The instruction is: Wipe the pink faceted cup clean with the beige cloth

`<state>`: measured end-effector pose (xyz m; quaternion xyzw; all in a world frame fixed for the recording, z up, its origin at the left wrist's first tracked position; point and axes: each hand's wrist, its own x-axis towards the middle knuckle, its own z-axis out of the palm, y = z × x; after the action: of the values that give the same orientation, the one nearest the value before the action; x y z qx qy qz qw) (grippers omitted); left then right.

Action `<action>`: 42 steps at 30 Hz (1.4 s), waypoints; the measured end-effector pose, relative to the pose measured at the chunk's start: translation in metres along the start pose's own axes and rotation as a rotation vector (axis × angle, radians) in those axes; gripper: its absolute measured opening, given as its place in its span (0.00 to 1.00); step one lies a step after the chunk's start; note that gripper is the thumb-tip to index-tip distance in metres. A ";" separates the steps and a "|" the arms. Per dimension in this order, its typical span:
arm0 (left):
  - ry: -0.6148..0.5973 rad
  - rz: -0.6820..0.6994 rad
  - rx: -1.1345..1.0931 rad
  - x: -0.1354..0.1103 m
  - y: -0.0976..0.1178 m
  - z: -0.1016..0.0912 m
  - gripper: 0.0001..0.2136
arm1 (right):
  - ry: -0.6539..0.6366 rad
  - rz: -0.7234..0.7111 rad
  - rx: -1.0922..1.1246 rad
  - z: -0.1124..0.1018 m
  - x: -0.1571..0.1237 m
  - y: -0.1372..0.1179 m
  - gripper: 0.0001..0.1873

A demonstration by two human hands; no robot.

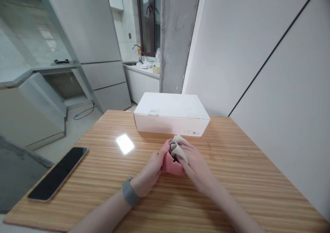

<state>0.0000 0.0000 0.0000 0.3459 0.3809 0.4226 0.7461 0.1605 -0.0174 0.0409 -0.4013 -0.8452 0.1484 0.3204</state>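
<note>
A small pink case (173,167) with a dark opening on top is held just above or on the table; I cannot tell whether it touches the wood. My left hand (155,162) grips its left side, thumb along the upper rim. In my right hand (194,160) is a crumpled light grey cloth (177,146), pressed by the fingers against the top and opening of the pink case. Part of the case's far side is hidden behind the cloth and fingers. A grey band circles my left wrist.
Behind my hands, a closed white cardboard box (171,114) rests on the wooden table (123,205). A smartphone (58,174) with a dark screen lies near the left edge. A white wall (257,54) borders the right side; beyond stand a fridge (87,26) and a sink counter (143,71).
</note>
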 end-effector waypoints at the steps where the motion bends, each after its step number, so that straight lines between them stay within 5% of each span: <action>1: 0.002 0.017 0.020 0.000 -0.001 0.000 0.26 | -0.004 0.003 -0.003 0.001 0.000 -0.002 0.16; 8: 0.068 0.238 0.184 0.001 -0.002 0.002 0.19 | 0.065 0.015 -0.054 0.014 -0.003 -0.005 0.18; 16: -0.043 0.183 0.072 -0.010 -0.007 0.013 0.24 | 0.198 0.026 -0.121 0.018 -0.009 -0.001 0.20; 23: -0.232 -0.094 -0.132 -0.006 0.008 -0.001 0.33 | -0.041 -0.133 -0.061 -0.005 -0.007 -0.008 0.18; 29: -0.345 -0.171 -0.135 0.000 0.006 -0.011 0.29 | -0.177 -0.258 0.078 -0.013 -0.006 -0.021 0.16; 42: -0.117 0.051 -0.052 -0.003 0.000 0.002 0.25 | -0.075 -0.164 -0.066 -0.001 -0.008 -0.019 0.12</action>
<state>0.0008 -0.0032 0.0017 0.3600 0.3167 0.4305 0.7647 0.1546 -0.0357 0.0478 -0.3353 -0.8910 0.1089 0.2860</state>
